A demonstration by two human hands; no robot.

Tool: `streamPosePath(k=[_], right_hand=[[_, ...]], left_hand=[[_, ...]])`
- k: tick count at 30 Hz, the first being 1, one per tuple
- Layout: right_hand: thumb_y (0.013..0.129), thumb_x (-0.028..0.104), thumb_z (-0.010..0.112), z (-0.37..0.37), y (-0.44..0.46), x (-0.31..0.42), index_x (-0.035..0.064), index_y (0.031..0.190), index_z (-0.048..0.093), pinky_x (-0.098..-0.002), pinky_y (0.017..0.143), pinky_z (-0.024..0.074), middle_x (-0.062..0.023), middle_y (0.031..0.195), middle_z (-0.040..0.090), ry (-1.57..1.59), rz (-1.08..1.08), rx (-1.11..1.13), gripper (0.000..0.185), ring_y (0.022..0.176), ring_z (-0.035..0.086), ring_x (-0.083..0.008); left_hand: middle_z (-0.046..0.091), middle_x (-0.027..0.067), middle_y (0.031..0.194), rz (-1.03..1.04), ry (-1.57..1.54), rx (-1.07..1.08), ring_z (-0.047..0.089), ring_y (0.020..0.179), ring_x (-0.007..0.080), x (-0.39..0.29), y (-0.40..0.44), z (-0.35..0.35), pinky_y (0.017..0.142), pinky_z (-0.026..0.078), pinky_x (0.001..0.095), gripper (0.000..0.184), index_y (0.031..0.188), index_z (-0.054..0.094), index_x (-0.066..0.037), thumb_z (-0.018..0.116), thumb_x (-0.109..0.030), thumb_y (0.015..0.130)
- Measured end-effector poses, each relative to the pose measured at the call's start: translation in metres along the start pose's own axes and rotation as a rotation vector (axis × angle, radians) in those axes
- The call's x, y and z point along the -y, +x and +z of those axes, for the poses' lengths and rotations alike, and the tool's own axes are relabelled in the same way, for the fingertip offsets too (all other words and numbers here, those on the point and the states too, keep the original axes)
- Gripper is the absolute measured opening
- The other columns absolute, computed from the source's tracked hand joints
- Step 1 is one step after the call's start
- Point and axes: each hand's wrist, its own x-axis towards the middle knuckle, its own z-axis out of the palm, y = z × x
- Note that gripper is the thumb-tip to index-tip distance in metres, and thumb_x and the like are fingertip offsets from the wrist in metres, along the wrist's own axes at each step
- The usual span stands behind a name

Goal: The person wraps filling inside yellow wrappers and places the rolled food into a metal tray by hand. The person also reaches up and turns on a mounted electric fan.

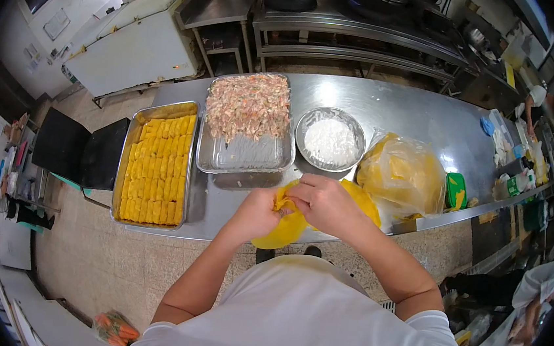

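Note:
Both hands are together at the table's front edge, closed on a thin yellow sheet (pixel 280 231) that hangs down below them. My left hand (pixel 261 212) pinches its upper left part, and my right hand (pixel 319 199) has its fingers on the upper right part. What lies inside the folds is hidden. Another yellow sheet (pixel 361 200) lies behind my right hand. A round metal bowl (pixel 299 155) of white paste stands just beyond. To its left is a tray (pixel 245 165) of chopped pinkish filling (pixel 247 104). Yellow rolls (pixel 157 169) fill the metal tray (pixel 117 189) at the far left.
A plastic bag (pixel 402 174) with yellow sheets and a green-yellow object (pixel 455 190) stand right of the bowl. A raised metal edge (pixel 447 218) runs along the right front. Other people (pixel 537 288) are at the far right. A black chair (pixel 78 149) stands left.

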Motion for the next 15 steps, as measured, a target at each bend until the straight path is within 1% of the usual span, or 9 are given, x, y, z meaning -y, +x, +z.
streamPosePath(k=[4, 7, 10, 13, 15], right_hand=[[0.083, 0.0, 0.075, -0.001, 0.0, 0.003, 0.0015, 0.092, 0.078, -0.0443, 0.07, 0.0586, -0.014, 0.086, 0.07, 0.04, 0.03, 0.031, 0.009, 0.078, 0.07, -0.0346], [0.082, -0.002, 0.075, 0.002, -0.001, -0.002, 0.0008, 0.091, 0.078, -0.043, 0.07, 0.0583, -0.0143, 0.085, 0.07, 0.114, 0.037, -0.01, 0.01, 0.078, 0.07, -0.0351], [0.084, -0.004, 0.074, 0.002, -0.003, -0.003, 0.0002, 0.092, 0.078, -0.0383, 0.067, 0.0562, -0.0127, 0.083, 0.071, 0.176, 0.119, -0.079, 0.009, 0.076, 0.07, -0.029], [0.089, -0.003, 0.073, -0.008, -0.002, -0.015, 0.0001, 0.092, 0.077, -0.0325, 0.066, 0.0526, -0.0094, 0.083, 0.073, 0.259, 0.329, -0.304, 0.006, 0.074, 0.068, -0.0196], [0.092, -0.001, 0.074, -0.025, -0.005, -0.035, 0.0004, 0.095, 0.078, -0.0319, 0.064, 0.0527, -0.0087, 0.083, 0.076, 0.274, 0.401, -0.457, 0.005, 0.073, 0.068, -0.0144]], left_hand=[[0.079, 0.011, 0.095, 0.024, 0.097, -0.023, 0.068, 0.088, 0.0131, -0.007, -0.001, 0.0, 0.082, 0.056, 0.0347, 0.027, 0.111, 0.074, 0.0, 0.065, 0.007, 0.087], [0.079, 0.0116, 0.094, 0.018, 0.1, -0.038, 0.069, 0.087, 0.0135, -0.008, -0.002, -0.001, 0.081, 0.056, 0.0348, 0.027, 0.112, 0.075, 0.0, 0.065, 0.005, 0.088], [0.08, 0.0108, 0.095, 0.003, 0.032, -0.044, 0.07, 0.087, 0.0133, -0.007, -0.002, 0.001, 0.081, 0.056, 0.0342, 0.028, 0.114, 0.075, 0.0, 0.064, 0.005, 0.089], [0.081, 0.0085, 0.099, -0.011, -0.093, -0.083, 0.071, 0.091, 0.0126, 0.0, -0.006, 0.001, 0.084, 0.057, 0.033, 0.03, 0.116, 0.076, 0.0, 0.062, 0.007, 0.09], [0.081, 0.0069, 0.102, -0.035, -0.198, -0.119, 0.071, 0.094, 0.0125, 0.016, -0.006, -0.002, 0.086, 0.057, 0.0325, 0.03, 0.117, 0.077, 0.0, 0.063, 0.008, 0.091]])
